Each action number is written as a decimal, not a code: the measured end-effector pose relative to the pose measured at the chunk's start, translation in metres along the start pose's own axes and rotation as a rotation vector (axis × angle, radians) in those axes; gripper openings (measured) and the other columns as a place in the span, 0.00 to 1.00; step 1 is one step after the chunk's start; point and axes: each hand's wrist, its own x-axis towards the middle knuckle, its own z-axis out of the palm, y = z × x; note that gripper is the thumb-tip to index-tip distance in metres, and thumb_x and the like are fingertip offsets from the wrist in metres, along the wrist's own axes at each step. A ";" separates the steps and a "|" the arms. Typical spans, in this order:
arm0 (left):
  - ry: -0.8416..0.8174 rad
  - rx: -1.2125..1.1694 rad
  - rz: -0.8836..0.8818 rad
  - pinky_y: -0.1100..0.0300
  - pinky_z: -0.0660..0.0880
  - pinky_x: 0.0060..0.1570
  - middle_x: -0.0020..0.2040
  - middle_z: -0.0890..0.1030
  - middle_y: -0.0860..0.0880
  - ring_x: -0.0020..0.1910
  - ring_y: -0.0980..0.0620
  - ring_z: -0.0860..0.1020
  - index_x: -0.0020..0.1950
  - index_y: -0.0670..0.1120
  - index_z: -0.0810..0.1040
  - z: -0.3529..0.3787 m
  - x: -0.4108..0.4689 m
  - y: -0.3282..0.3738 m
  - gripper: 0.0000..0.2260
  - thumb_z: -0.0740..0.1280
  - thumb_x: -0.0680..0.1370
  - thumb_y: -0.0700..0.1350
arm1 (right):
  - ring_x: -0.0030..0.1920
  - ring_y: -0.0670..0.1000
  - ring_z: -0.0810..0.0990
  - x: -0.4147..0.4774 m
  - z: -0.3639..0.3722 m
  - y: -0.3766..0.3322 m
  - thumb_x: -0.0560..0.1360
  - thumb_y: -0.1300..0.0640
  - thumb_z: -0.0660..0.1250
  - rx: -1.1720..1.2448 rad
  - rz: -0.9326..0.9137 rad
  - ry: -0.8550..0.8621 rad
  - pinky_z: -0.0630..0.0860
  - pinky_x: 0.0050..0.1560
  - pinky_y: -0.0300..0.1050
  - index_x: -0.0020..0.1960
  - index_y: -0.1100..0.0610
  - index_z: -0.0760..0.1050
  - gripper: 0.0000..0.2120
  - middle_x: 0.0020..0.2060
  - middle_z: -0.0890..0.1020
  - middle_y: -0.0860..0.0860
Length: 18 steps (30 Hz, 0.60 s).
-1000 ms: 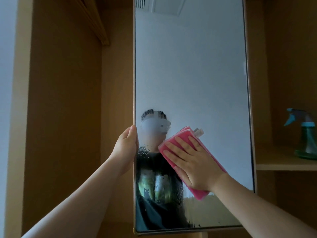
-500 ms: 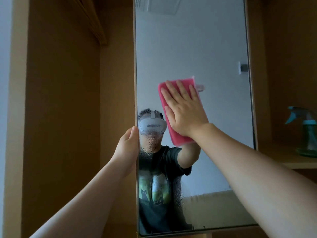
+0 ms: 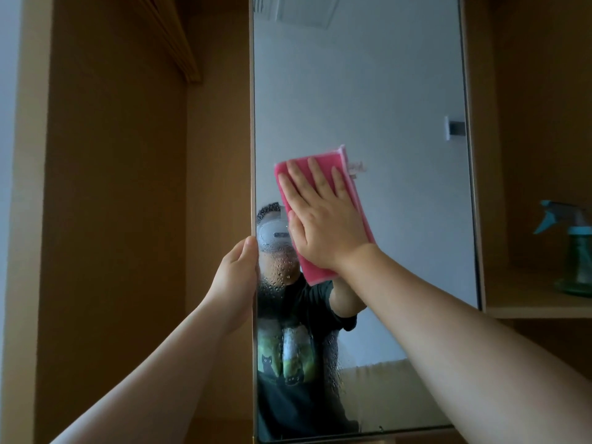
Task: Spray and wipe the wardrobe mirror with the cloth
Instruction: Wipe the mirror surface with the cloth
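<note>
The tall wardrobe mirror [image 3: 384, 100] fills the middle of the view, on an opened door. Spray droplets cover its lower left part. A folded pink cloth [image 3: 352, 193] lies flat against the glass near the left side, at mid height. My right hand [image 3: 323, 219] presses on the cloth with straight, spread fingers. My left hand [image 3: 238, 270] grips the mirror door's left edge, thumb on the front side, just below the cloth.
A teal spray bottle [image 3: 576, 251] stands on a wooden shelf [image 3: 538, 304] to the right of the mirror. Wooden wardrobe panels [image 3: 112, 219] rise on the left, with a rail ledge high up. My reflection shows in the glass.
My right hand swept the cloth up the glass from the lower middle, then shifted slightly left and down. The left hand stayed on the door edge.
</note>
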 end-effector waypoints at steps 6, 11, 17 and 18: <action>-0.018 -0.049 0.030 0.63 0.68 0.27 0.25 0.70 0.59 0.25 0.59 0.67 0.30 0.56 0.76 0.000 -0.001 -0.001 0.22 0.53 0.81 0.56 | 0.79 0.59 0.48 -0.055 0.016 -0.038 0.80 0.49 0.49 0.057 -0.087 -0.016 0.47 0.76 0.62 0.79 0.55 0.51 0.29 0.79 0.54 0.54; -0.113 -0.126 0.003 0.69 0.71 0.24 0.23 0.75 0.59 0.22 0.63 0.73 0.24 0.59 0.78 -0.002 -0.007 0.006 0.30 0.52 0.84 0.50 | 0.79 0.58 0.47 -0.120 0.028 -0.066 0.80 0.49 0.53 0.132 -0.117 -0.055 0.52 0.75 0.64 0.80 0.54 0.47 0.32 0.79 0.49 0.53; -0.120 -0.029 -0.004 0.61 0.77 0.35 0.35 0.83 0.51 0.33 0.56 0.80 0.36 0.55 0.82 -0.011 -0.005 0.007 0.21 0.54 0.82 0.54 | 0.79 0.57 0.50 -0.131 0.029 -0.069 0.79 0.49 0.54 0.128 -0.113 -0.064 0.50 0.76 0.62 0.80 0.53 0.50 0.31 0.79 0.53 0.52; -0.103 -0.011 -0.004 0.62 0.76 0.34 0.33 0.82 0.51 0.32 0.56 0.78 0.36 0.54 0.81 -0.011 -0.004 0.007 0.20 0.54 0.82 0.54 | 0.79 0.57 0.50 -0.130 0.029 -0.067 0.79 0.48 0.54 0.123 -0.120 -0.061 0.49 0.76 0.61 0.80 0.53 0.50 0.31 0.79 0.53 0.51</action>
